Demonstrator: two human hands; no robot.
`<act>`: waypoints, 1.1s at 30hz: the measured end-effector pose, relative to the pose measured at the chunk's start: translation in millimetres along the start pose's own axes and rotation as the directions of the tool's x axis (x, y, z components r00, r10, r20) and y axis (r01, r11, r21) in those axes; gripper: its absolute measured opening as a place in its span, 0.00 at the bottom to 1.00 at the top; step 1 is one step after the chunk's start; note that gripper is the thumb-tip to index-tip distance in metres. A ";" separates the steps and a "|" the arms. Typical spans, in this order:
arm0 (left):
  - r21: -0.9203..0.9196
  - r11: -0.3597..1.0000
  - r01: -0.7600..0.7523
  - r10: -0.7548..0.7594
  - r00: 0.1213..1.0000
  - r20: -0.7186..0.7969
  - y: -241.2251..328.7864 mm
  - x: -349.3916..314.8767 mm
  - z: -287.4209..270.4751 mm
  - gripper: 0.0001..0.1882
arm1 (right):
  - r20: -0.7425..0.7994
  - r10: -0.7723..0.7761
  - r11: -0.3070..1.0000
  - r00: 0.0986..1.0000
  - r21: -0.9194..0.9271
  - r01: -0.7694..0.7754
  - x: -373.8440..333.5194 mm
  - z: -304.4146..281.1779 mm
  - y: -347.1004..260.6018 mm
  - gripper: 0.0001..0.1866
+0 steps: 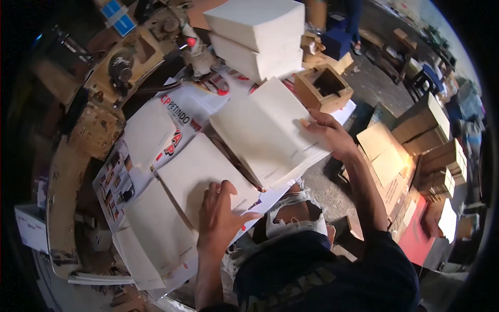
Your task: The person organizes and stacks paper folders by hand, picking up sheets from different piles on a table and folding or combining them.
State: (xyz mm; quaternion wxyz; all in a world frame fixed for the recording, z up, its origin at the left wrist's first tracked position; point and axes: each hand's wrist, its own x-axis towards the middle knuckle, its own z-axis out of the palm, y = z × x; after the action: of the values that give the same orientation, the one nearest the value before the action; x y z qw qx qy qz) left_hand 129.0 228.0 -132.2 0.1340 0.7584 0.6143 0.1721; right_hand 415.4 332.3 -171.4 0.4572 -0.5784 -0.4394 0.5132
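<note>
Two bare hands work over a table spread with printed sheets, where several cream paper stacks lie side by side. The right-hand stack sits at the table's near right side, its lower corner close to the edge — if the right hand were to pull unevenly, the loose leaves could fan out, slip over that edge and drop toward the person's torn trousers. Pressing hard with the left hand might crease or skew the middle stack, which lies just left of the other. The right arm reaches up and forward from the lower right, wrist bent inward, with the thumb laid on top of the paper near its outer edge; whether the fingers pinch it from beneath is hidden. The left forearm rises from the bottom edge, its hand above the middle stack's near corner — fingers curved, thumb spread wide toward the right, nothing gripped. Contact with the paper there cannot be told. Beyond stand tall white paper blocks and an open wooden box.
</note>
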 end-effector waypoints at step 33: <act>-0.115 0.945 0.306 -0.301 0.952 0.064 -91.9 -118.2 -78.7 0.40 | 0.469 -0.184 0.966 0.864 -0.077 0.248 -55.2 127.5 -22.5 0.30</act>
State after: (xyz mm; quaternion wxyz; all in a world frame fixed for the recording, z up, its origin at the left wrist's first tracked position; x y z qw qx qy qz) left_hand -7.9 131.1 -110.5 0.2196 0.6487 0.7086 0.1700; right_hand 282.8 292.6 -145.7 0.3553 -0.4176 -0.6304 0.5495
